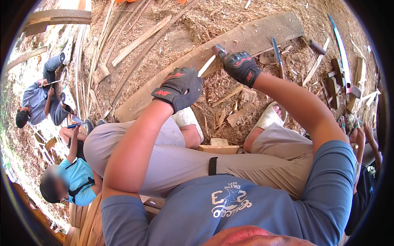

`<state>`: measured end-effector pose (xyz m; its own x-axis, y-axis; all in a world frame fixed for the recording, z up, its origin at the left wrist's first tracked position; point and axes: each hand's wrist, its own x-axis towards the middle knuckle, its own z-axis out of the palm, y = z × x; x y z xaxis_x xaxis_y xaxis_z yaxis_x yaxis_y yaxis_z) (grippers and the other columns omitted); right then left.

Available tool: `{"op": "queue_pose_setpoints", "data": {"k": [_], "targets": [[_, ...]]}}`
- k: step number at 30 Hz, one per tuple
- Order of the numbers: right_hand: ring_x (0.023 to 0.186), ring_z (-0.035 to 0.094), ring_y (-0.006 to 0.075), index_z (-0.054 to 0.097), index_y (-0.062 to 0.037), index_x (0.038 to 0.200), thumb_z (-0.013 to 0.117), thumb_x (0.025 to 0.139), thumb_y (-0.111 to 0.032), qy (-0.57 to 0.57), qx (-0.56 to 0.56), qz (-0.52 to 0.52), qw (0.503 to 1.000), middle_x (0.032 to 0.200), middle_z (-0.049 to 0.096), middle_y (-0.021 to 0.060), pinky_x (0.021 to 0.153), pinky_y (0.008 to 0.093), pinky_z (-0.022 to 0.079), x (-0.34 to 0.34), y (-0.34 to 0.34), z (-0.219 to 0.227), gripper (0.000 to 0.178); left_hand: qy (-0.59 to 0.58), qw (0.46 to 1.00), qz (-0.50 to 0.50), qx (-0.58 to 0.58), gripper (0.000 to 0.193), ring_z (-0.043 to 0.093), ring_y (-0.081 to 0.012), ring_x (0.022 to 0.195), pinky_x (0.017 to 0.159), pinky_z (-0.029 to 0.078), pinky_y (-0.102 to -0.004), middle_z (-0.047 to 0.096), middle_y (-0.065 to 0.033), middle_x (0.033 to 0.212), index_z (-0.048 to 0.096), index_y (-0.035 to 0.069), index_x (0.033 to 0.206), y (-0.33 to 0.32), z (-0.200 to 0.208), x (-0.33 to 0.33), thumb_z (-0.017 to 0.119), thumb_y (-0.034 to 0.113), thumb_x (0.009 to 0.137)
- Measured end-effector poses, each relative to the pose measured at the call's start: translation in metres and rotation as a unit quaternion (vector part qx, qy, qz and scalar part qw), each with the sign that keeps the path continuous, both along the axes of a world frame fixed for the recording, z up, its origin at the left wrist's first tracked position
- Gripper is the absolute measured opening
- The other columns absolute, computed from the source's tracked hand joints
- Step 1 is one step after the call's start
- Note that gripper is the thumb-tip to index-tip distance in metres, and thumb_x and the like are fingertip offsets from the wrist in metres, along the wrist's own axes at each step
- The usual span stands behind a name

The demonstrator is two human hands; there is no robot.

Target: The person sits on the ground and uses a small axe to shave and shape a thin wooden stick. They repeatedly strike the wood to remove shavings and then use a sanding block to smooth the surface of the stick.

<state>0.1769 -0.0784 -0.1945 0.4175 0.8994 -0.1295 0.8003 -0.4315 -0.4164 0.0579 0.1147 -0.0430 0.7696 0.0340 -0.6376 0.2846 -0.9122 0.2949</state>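
A slim, pale wooden stick slants between my two gloved hands, above a long plank on the ground. My left hand, in a black and red glove, is closed round the stick's lower end. At its upper end is my right hand, gloved alike, with the fingers bent in around the stick. A small brown patch shows at the right fingertips; I cannot make out what it is. The plank lies beyond both hands. Right of my right hand rests a knife with a narrow, dark blade.
A long blade lies at the far right, near a dark wooden cylinder and several blocks. Wood strips and shavings cover the ground at left. Two people sit at left, one holding a blue-handled tool; others' hands show at right.
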Motion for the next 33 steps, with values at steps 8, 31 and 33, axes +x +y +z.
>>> {"op": "queue_pose_setpoints", "data": {"k": [8, 31, 33], "targets": [[0.064, 0.070, 0.0339, 0.041, -0.0142, 0.157, 0.053, 0.094, -0.010, 0.020, 0.035, 0.004, 0.999, 0.073, 0.070, 0.0141, 0.057, 0.0475, 0.056, -0.024, 0.003, 0.023, 0.064, 0.062, 0.996, -0.028, -0.061, 0.031, 0.070, -0.0184, 0.059, 0.055, 0.056, -0.0352, 0.071, -0.0126, 0.077, 0.076, 0.002, 0.107, 0.011, -0.018, 0.003, 0.050, 0.019, 0.104], [0.054, 0.063, 0.0308, 0.044, -0.0133, 0.153, 0.049, 0.101, -0.013, 0.073, 0.024, -0.076, 0.994, 0.068, 0.064, 0.0141, 0.051, 0.0464, 0.053, -0.002, -0.004, -0.012, 0.053, 0.006, 0.990, -0.109, -0.091, 0.025, 0.063, -0.0130, 0.055, 0.048, 0.051, -0.0311, 0.072, -0.0085, 0.076, 0.080, 0.007, 0.108, 0.032, -0.063, -0.018, 0.057, 0.015, 0.102], [0.054, 0.064, 0.0317, 0.054, -0.0140, 0.136, 0.050, 0.102, -0.014, 0.088, 0.008, -0.099, 0.991, 0.067, 0.062, 0.0130, 0.050, 0.0470, 0.053, -0.020, -0.001, -0.013, 0.035, 0.026, 0.986, -0.151, -0.060, 0.024, 0.064, -0.0128, 0.056, 0.049, 0.051, -0.0310, 0.073, -0.0085, 0.078, 0.080, 0.007, 0.108, 0.030, -0.062, -0.012, 0.059, 0.014, 0.101]]}}
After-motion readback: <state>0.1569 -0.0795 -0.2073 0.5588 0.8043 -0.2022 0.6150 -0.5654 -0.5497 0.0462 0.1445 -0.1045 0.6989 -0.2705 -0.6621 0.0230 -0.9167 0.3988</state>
